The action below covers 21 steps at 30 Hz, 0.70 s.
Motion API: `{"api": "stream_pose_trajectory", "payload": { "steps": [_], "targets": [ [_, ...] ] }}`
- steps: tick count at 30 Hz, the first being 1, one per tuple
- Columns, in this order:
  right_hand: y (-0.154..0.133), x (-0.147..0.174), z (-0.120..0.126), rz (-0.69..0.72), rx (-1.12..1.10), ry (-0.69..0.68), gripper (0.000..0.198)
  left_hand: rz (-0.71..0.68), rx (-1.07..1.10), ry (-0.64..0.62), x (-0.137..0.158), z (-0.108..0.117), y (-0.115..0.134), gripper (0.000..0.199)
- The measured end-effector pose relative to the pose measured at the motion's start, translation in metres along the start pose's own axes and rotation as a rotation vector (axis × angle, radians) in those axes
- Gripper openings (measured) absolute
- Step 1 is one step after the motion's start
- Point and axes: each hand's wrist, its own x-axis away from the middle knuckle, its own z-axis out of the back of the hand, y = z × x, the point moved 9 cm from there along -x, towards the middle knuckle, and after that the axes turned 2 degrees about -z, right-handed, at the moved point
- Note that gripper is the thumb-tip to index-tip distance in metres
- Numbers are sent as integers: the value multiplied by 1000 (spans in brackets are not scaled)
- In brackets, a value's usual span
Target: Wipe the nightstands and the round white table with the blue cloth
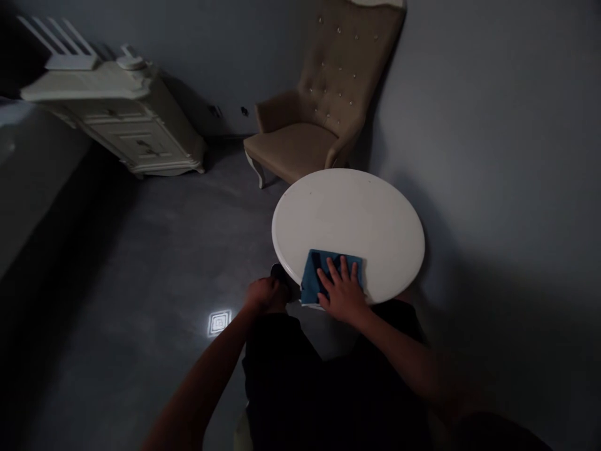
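A folded blue cloth with darker patches lies at the near edge of a round white table. My right hand rests flat on the cloth, fingers spread, and covers part of it. To the left, beside the table's near edge, my left hand is by my knee with its fingers curled. What is inside those fingers, if anything, is hidden. A dark rounded thing shows just beyond the left hand, too dim to name. The tabletop has a few small dark specks.
A brown tufted armchair stands behind the table, against the wall. At the far left is a white cabinet with a white router on top. A bright square reflection lies on the grey floor.
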Motion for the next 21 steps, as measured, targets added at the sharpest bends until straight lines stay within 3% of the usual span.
{"api": "stream_pose_trajectory", "payload": {
  "steps": [5,7,11,15,21],
  "targets": [
    [-59,-63,-2,114,-63,-11,84,-5,-51,-47,1,-1,-1,43],
    [-73,-79,-2,152,-70,-18,85,-4,-71,-63,1,-1,-3,48],
    [-70,-72,-2,208,-60,-27,86,-31,-40,-65,1,-3,-1,44],
    [-14,-17,-2,222,-24,-36,84,32,-18,-15,-1,-2,-3,56],
    [143,63,9,-27,186,17,76,10,20,-8,-1,-5,-3,57]
  ]
}}
